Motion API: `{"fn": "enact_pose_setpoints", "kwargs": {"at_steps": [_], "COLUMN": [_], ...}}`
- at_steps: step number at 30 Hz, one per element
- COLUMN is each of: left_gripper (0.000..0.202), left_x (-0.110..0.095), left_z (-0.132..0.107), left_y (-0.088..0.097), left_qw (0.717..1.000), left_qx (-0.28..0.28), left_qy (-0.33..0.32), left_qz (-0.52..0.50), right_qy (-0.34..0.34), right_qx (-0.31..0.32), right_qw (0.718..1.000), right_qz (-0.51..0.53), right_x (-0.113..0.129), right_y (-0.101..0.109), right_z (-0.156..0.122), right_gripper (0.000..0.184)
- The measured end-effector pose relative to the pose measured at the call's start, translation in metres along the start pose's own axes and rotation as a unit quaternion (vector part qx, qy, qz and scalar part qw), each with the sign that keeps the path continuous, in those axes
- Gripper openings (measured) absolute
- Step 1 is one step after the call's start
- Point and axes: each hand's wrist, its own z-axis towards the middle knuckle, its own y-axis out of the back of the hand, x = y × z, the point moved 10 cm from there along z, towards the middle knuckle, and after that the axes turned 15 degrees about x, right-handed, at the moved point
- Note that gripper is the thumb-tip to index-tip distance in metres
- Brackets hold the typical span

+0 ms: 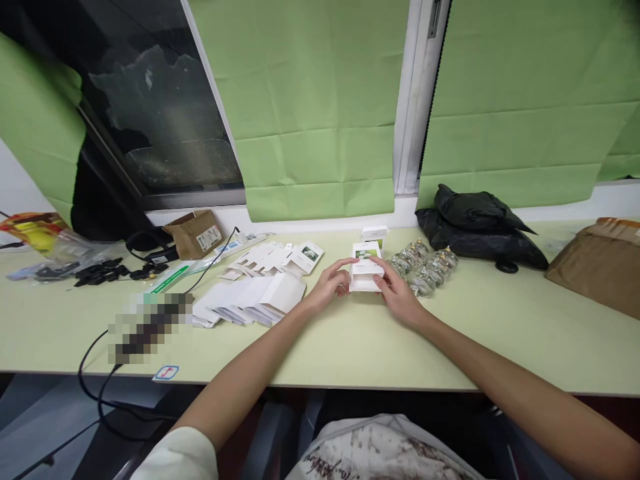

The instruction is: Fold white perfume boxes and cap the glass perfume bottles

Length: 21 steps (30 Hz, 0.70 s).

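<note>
A small white carton (365, 267) with a green picture on its top flap stands on the pale green table (350, 347). My left hand (330, 285) grips its left side with curled fingers. My right hand (397, 291) holds its right side, fingers pressed on the front. Just behind stands a second small white box (375, 233). Right of the carton lies a cluster of several small clear glass jars (425, 265). To the left, flat white carton blanks (260, 293) lie fanned out in piles.
A black plastic bag (475, 227) lies by the window at the back right. A brown paper parcel (600, 263) sits at the far right. A small cardboard box (194, 233), black cables (145, 247) and black clips (100, 272) lie at the back left.
</note>
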Motion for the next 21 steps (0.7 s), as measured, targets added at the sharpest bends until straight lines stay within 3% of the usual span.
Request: {"fn": "enact_pose_setpoints", "kwargs": {"at_steps": [10, 15, 21], "left_gripper": [0.06, 0.064, 0.056], "left_x": [-0.009, -0.001, 0.008], "left_z": [0.0, 0.001, 0.004], "left_y": [-0.004, -0.001, 0.01], "left_qw": [0.991, 0.993, 0.995], "left_qx": [0.013, -0.008, -0.056], "left_qy": [-0.032, -0.023, -0.044], "left_qz": [0.13, 0.111, 0.073], "right_qy": [-0.009, 0.007, 0.003], "right_qx": [-0.013, -0.025, 0.019], "right_qw": [1.0, 0.998, 0.998], "right_qz": [0.024, 0.05, 0.056], "right_x": [-0.003, -0.005, -0.001], "right_y": [0.004, 0.004, -0.004], "right_z": [0.0, 0.002, 0.001], "right_gripper": [0.06, 0.076, 0.074]}}
